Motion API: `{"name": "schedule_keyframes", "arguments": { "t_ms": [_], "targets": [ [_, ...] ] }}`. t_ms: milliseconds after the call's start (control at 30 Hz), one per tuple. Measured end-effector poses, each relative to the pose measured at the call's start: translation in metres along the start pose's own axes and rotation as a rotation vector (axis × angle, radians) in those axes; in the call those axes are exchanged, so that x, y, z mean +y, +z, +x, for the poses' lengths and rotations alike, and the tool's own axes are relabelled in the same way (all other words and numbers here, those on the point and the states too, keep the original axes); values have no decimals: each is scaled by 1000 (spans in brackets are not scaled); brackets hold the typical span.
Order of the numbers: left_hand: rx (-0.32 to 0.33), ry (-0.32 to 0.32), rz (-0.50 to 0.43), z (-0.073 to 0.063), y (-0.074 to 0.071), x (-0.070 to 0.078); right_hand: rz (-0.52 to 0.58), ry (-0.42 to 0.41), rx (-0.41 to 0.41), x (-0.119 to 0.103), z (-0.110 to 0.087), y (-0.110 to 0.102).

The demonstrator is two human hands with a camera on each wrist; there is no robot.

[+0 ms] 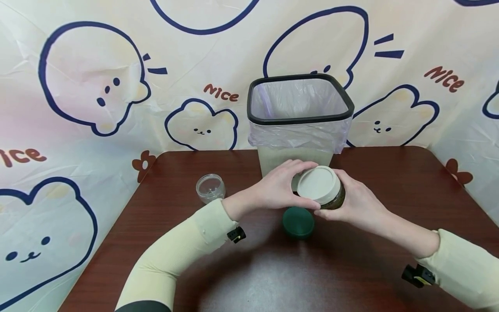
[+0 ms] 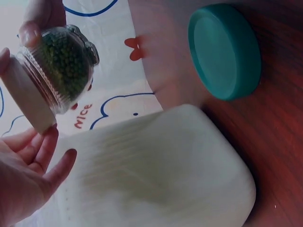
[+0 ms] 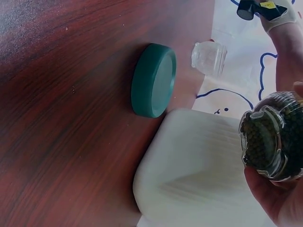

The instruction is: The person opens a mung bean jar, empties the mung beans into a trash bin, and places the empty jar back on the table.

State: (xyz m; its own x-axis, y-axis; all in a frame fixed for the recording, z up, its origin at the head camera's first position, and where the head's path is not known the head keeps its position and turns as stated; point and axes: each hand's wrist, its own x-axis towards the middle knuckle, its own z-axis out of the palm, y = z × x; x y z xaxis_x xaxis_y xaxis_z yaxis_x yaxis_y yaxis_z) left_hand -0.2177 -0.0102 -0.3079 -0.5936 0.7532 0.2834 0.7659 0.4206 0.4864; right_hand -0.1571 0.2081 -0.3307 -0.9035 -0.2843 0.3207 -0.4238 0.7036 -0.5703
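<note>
My right hand (image 1: 360, 197) grips a clear jar (image 2: 66, 64) full of small green beans, held above the table and tilted. A white lid (image 1: 319, 184) sits on the jar's mouth. From the other side my left hand (image 1: 274, 186) holds the lid by its rim, fingers on the far side and thumb on the near side. The jar's scalloped glass base (image 3: 260, 142) faces the right wrist camera. Below the hands, a round green lid (image 1: 298, 223) lies on the dark wooden table. Farther left stands a clear jar without a lid (image 1: 210, 188).
A pale bin (image 1: 269, 160) with a black rim and a translucent liner bag stands at the back, just behind the hands. The brown table (image 1: 249, 268) reaches a cartoon-printed cloth (image 1: 202, 56) hung around it.
</note>
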Motion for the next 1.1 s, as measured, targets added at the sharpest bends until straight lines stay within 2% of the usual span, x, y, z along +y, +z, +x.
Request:
{"name": "schedule_keyframes", "arguments": {
  "t_ms": [267,500,667,833,1000,1100],
  "targets": [
    [-72,118,-195,3,-7,-11,7,-20,1,-2,0,-3],
    [-132,180,-265,4,-8,-15,3,-29,-21,-4,0,-3],
    [-119,186,-224,4,-8,-14,4,-27,-33,-4,-1,-4],
    [-104,160,-155,3,-9,-11,5,-33,-27,-5,-1,-4],
    [-73,108,-72,3,-7,-8,2,-21,-20,-5,-1,-3],
    [-39,53,-29,3,-4,-4,-3,-12,-10,-4,-2,-3]
  ]
}}
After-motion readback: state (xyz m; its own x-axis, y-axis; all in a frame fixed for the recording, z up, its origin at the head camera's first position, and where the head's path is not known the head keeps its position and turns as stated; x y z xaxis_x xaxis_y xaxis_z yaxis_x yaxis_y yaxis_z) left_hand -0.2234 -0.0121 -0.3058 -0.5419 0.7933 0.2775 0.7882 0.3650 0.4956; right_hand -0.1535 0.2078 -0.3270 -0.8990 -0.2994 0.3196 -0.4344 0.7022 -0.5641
